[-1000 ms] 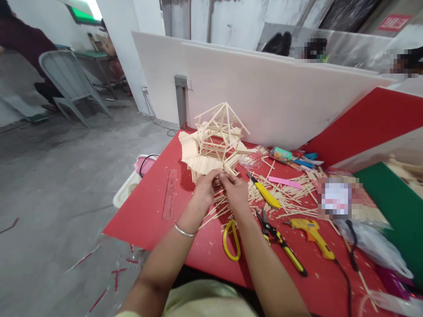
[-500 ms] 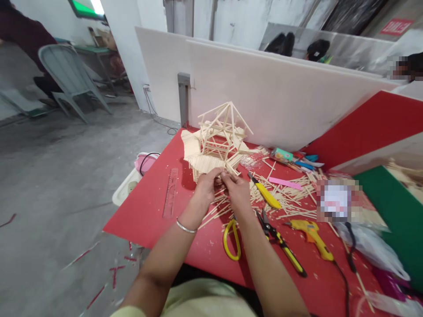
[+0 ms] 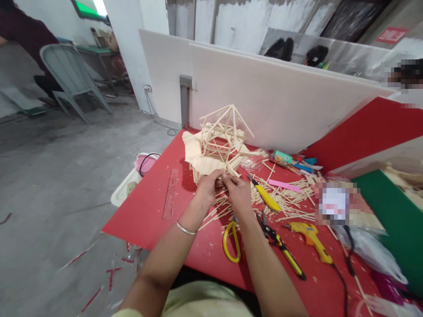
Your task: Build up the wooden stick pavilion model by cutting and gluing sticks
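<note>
A pavilion-like model of thin wooden sticks (image 3: 206, 165) stands on the red tabletop (image 3: 145, 215), with an open pointed frame on top and slatted roof panels below. My left hand (image 3: 208, 189) and my right hand (image 3: 238, 190) meet at its near edge. Fingers of both are pinched, thumbs close together; whatever lies between them is too small and hidden to make out. Loose wooden sticks (image 3: 291, 200) lie in a heap to the right. Beside my right hand is a yellow utility knife (image 3: 269, 198). Yellow-handled scissors (image 3: 231, 242) lie partly under my right forearm.
Black-and-yellow cutters (image 3: 284, 248) and a yellow glue gun (image 3: 310, 235) with a cord lie at right. A clear ruler (image 3: 170, 193) is at left, a pink strip (image 3: 284, 185) on the sticks. White boards (image 3: 264, 97) stand behind the table. A person (image 3: 26, 39) is at far left.
The whole view has shifted slightly. Both hands stay pinched at the model's near edge, and nothing else has visibly moved.
</note>
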`<act>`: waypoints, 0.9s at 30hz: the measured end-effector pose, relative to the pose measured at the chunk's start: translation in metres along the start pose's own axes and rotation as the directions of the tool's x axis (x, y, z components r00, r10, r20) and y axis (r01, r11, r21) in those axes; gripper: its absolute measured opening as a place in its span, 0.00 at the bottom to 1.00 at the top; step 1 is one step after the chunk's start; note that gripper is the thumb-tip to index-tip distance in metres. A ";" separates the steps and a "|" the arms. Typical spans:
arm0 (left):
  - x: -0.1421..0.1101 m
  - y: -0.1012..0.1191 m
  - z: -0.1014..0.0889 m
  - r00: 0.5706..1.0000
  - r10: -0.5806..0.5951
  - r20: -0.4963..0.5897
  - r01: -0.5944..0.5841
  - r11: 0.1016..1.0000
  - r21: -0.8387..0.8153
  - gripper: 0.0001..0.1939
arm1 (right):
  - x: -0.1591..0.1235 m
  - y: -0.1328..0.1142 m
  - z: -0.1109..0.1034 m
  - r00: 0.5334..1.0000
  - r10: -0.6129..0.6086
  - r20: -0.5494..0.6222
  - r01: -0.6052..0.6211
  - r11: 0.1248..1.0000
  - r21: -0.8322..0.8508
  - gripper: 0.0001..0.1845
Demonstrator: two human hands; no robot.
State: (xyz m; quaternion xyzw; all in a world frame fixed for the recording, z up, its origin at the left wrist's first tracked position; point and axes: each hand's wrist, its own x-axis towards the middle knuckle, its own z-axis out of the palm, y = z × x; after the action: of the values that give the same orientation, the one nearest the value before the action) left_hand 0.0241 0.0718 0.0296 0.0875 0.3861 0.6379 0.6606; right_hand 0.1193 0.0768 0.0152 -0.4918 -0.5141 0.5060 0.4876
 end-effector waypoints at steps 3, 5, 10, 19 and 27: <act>0.000 0.001 0.000 1.000 0.008 0.008 -0.008 1.000 -0.005 0.10 | -0.001 -0.004 0.000 1.000 -0.007 0.003 0.007 1.000 -0.004 0.22; -0.003 0.002 -0.001 1.000 0.006 0.017 -0.006 1.000 -0.005 0.10 | -0.004 -0.007 0.000 1.000 -0.005 -0.005 0.005 0.999 -0.031 0.20; -0.018 -0.003 -0.007 0.999 -0.001 0.049 -0.001 0.999 0.037 0.09 | -0.024 -0.012 -0.006 0.999 -0.030 0.016 0.032 0.991 -0.132 0.16; -0.061 -0.032 -0.022 0.994 0.011 0.107 -0.029 0.987 0.161 0.17 | -0.086 0.008 -0.047 0.977 -0.206 0.061 0.214 0.912 -0.349 0.15; -0.074 -0.076 -0.037 0.975 0.108 0.193 -0.170 0.923 0.345 0.16 | -0.166 0.042 -0.163 0.988 -0.130 -0.080 -0.040 0.287 -0.957 0.43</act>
State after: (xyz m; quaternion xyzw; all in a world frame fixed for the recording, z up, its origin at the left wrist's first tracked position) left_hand 0.0683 -0.0223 -0.0120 0.2884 0.4309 0.5921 0.6169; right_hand 0.2897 -0.0826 -0.0252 -0.7053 -0.6918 0.0488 0.1469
